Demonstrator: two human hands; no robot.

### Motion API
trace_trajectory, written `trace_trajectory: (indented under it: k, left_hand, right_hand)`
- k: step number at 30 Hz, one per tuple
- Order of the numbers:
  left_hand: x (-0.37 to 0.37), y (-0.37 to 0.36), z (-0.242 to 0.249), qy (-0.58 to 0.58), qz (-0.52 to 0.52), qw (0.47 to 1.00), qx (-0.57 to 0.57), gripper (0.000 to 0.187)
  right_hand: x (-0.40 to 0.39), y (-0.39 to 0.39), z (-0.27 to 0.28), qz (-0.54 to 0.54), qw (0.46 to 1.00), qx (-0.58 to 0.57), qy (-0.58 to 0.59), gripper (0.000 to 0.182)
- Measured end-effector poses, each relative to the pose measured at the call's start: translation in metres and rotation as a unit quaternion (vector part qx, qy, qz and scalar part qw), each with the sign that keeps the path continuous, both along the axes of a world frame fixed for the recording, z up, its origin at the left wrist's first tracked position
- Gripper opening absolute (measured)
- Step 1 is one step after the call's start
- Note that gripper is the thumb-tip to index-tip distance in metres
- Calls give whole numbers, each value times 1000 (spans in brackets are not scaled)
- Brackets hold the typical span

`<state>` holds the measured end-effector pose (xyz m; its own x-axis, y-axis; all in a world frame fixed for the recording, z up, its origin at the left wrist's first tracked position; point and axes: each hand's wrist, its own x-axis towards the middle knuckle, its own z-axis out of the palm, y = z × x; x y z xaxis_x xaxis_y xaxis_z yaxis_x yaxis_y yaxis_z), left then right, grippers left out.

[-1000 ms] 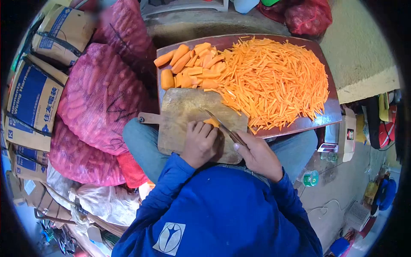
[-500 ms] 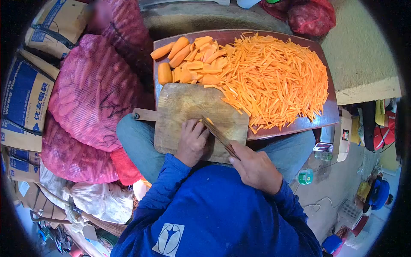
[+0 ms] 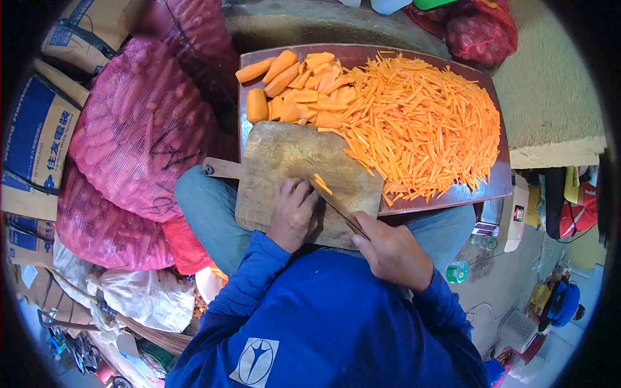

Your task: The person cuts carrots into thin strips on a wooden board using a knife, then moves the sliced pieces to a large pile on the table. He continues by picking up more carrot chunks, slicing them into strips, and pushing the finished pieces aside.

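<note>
Head view: right hand [image 3: 391, 249] grips thin steel knife [image 3: 336, 205], left hand [image 3: 294, 213] pins orange carrot slices [image 3: 321, 183] mid-frame on worn wooden cutting board [image 3: 284, 158]; best keep fingertips curled back.

Pink mesh sacks [image 3: 136, 129] lay stacked at left beside printed cardboard boxes [image 3: 39, 129]. A white plastic bag [image 3: 145, 297] sat below them; another red mesh sack [image 3: 482, 29] rested at upper right.
</note>
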<state>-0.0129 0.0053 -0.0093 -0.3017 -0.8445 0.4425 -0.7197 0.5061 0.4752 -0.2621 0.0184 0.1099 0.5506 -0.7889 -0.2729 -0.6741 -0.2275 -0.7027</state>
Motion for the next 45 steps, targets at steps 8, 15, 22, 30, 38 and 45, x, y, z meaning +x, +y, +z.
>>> trace_trajectory:
  k: [8,15,22,30,38,45]
  left_hand:
    - [0,4,-2,-11,10,1000,23,42]
    - [0,2,0,20,15,1000,10,40]
    - [0,2,4,13,9,1000,13,41]
    - [0,2,-1,22,7,1000,11,40]
    - [-1,2,10,26,6,999,19,43]
    - [-1,4,5,33,20,999,18,41]
  right_hand:
    - [20,-13,-32,32,993,-112,-19,43]
    - [7,-2,-23,28,995,-100,-12,45]
    - [15,-7,-22,30,991,-124,-43,45]
    - [26,-21,-23,31,998,-49,12,47]
    - [24,-14,-24,47,993,-108,-4,44]
    - [17,-10,-16,30,997,-75,-13,48]
